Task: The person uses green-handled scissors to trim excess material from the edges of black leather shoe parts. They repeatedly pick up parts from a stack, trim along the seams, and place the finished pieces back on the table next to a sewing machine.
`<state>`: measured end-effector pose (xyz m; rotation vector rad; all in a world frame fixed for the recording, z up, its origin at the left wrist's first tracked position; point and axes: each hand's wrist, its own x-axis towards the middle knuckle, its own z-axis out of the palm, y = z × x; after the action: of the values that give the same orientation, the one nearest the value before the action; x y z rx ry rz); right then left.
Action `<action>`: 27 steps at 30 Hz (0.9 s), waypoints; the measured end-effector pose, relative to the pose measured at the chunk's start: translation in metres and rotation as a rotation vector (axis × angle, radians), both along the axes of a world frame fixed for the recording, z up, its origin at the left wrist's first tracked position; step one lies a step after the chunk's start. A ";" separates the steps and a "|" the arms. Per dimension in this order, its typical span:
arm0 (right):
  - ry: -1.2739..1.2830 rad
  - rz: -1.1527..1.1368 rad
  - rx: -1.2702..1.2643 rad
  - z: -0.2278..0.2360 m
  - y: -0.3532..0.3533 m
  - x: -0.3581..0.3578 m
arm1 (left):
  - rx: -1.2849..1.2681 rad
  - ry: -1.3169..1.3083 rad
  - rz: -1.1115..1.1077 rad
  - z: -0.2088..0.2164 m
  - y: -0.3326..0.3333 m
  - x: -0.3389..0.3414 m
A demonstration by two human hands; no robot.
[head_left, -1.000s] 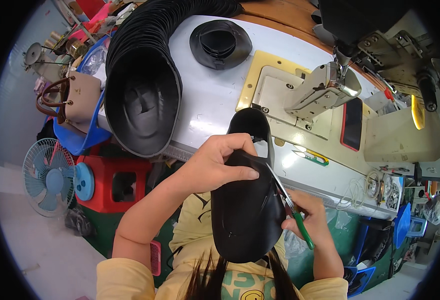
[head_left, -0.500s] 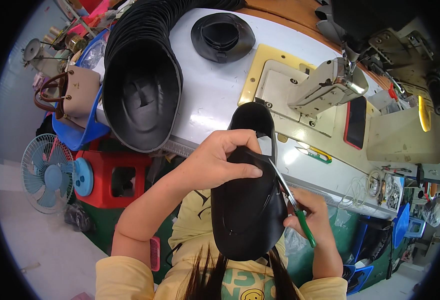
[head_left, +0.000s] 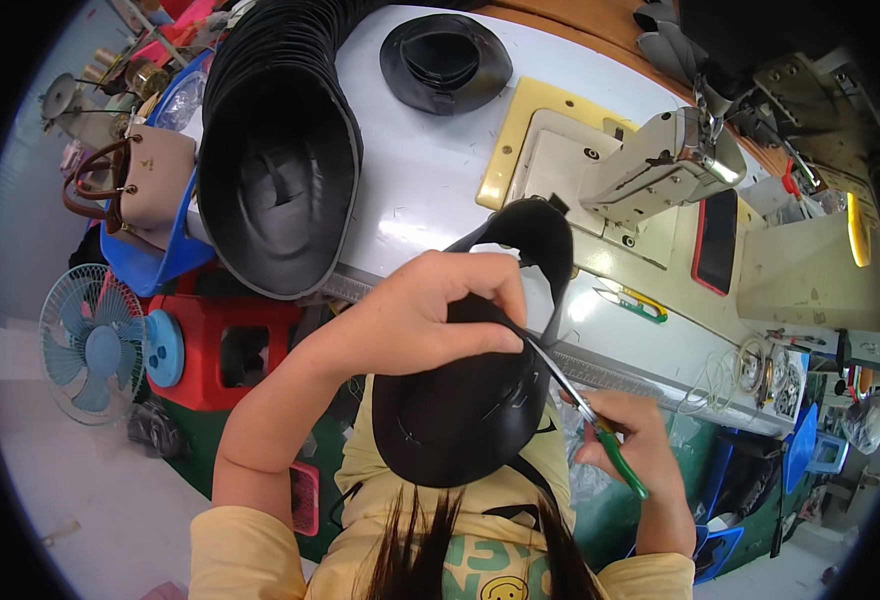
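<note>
A black shoe upper [head_left: 450, 425] is held in front of my body, its rounded toe end towards me and its strap-like collar looping up at the far side. My left hand [head_left: 450, 310] pinches its middle edge between thumb and fingers. Closed around the green handles of a pair of scissors [head_left: 582, 405], my right hand [head_left: 628, 430] is just right of the upper. The metal blades slant up-left to the edge beside my left thumb; whether they are cutting cannot be made out. Another black upper [head_left: 446, 92] lies at the table's far side.
A long curved stack of nested black uppers [head_left: 278, 210] lies at left. Right of centre stands a sewing machine [head_left: 665, 165], with a phone [head_left: 715, 245] and yellow-green thread snips [head_left: 635, 303] near it. A red stool [head_left: 195, 345] and a fan [head_left: 100, 350] are at lower left.
The upper has tilted and shifted left, its collar now twisted up and to the right. My right hand and the scissors have moved slightly right, with the blade tips closer to my left thumb.
</note>
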<state>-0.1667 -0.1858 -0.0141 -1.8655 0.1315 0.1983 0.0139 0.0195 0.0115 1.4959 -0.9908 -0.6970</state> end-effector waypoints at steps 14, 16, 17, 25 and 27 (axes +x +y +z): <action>0.145 0.030 0.229 -0.006 -0.004 -0.001 | 0.069 0.215 0.755 -0.083 0.050 -0.025; 0.150 -0.008 0.303 -0.012 -0.002 -0.005 | 0.183 0.659 0.517 -0.105 0.073 -0.036; 0.165 -0.008 0.310 -0.011 -0.002 -0.005 | -0.008 1.077 0.503 -0.102 0.070 -0.044; 0.088 -0.093 0.335 -0.004 0.001 -0.008 | -0.205 0.995 0.448 -0.057 0.073 -0.045; 0.098 -0.079 0.265 -0.004 -0.001 -0.010 | -0.148 0.879 0.573 -0.045 0.075 -0.046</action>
<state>-0.1771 -0.1864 -0.0179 -1.5843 0.2350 0.2407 -0.0318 0.0941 -0.0338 1.0757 0.0612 -0.7251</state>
